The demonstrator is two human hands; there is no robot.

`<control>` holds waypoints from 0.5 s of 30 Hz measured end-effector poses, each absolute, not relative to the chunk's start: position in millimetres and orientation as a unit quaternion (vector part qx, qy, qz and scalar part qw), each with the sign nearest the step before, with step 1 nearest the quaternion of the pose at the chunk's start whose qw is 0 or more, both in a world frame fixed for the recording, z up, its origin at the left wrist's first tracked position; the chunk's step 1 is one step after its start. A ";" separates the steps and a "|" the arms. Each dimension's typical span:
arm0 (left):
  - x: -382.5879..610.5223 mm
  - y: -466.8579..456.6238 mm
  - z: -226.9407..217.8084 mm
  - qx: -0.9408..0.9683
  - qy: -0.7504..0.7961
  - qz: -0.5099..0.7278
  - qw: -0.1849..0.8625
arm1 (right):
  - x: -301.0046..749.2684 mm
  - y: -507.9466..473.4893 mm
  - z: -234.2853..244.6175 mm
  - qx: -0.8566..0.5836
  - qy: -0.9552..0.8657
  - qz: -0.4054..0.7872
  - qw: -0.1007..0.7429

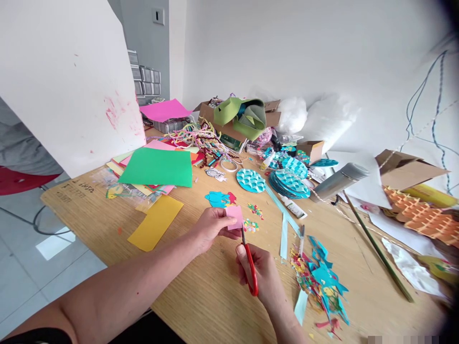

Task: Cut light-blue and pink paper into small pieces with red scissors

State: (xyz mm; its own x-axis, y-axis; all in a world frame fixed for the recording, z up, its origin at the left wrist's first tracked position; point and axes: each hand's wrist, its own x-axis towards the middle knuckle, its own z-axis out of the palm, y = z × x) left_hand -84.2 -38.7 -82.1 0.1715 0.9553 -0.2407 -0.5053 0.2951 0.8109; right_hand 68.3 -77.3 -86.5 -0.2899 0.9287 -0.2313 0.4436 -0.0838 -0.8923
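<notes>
Between the thumb and fingers of my left hand (215,227) is a small piece of pink paper (234,217), held above the table. My right hand (261,267) grips red-handled scissors (254,272), whose blades point up to the paper's lower right edge. Whether the blades are parted is too small to tell. Just beyond the paper lie blue fish cutouts (216,198) and a red cutout (232,197). Little heaps of coloured paper bits (251,225) sit to the right of it.
Green paper (158,167) tops a stack at left, near a yellow sheet (157,222). Blue patterned discs (289,184), a glue tube (293,207) and a thermos (340,181) stand or lie to the right. Paper scraps (324,277) cover the near right; a stick (380,248) lies beyond.
</notes>
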 end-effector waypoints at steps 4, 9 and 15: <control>-84.1 -38.5 -81.8 0.293 0.386 0.517 0.706 | 69.4 -77.0 -88.2 -0.551 -0.625 0.498 0.240; -84.3 -38.3 -82.1 0.295 0.386 0.516 0.706 | 69.5 -76.3 -87.5 -0.553 -0.625 0.495 0.242; -84.3 -37.7 -83.9 0.303 0.387 0.516 0.701 | 68.6 -76.3 -84.0 -0.553 -0.635 0.483 0.243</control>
